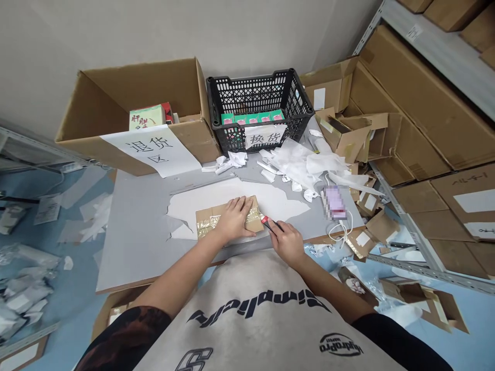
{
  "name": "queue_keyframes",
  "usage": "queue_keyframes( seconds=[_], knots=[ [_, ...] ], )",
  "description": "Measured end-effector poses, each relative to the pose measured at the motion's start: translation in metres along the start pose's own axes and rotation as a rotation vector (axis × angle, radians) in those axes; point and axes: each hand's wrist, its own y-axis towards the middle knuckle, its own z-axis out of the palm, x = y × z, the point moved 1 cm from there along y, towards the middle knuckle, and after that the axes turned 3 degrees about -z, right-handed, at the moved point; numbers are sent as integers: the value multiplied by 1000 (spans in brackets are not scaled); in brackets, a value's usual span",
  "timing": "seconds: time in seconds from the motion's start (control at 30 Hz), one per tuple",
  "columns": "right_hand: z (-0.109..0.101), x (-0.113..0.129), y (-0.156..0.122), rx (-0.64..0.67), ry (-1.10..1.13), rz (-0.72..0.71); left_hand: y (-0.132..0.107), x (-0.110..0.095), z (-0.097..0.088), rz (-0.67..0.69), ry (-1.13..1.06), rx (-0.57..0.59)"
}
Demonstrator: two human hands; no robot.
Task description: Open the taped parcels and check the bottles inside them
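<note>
Being pressed flat under an open left hand (234,219), a small cardboard parcel (256,219) wrapped in clear tape is pinned down, seemingly so it can't slide about on the torn white sheet (266,198) covering a grey board (131,247). A red-tipped utility knife (266,221) is clenched in the right hand (285,243), with its nose held right by the parcel's edge, likely so the tape can be reached. Whether the blade is touching the tape can't really be told from this angle, tbh. Crumpled white packing paper (294,162) and a blurred object (334,202) with a white cable are left off to the right. Behind, a black plastic crate (259,87) labelled 换货 (exchange) and a cardboard box (116,111) labelled 退货 (returns) are set by the wall, probably as sorting spots.
</note>
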Motion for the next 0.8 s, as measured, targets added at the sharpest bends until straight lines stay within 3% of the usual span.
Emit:
queue_keyframes(
  seconds=[0.2, 0.5, 0.8],
  knots=[
    [-16, -20, 15, 68, 31, -197, -1, -2, -1, 13, -1, 14],
    [14, 8, 0, -224, -7, -9, 0, -2, -2, 0, 5, -13],
    [-8, -12, 13, -62, 75, -107, -3, -1, 1, 4, 1, -11]
  ],
)
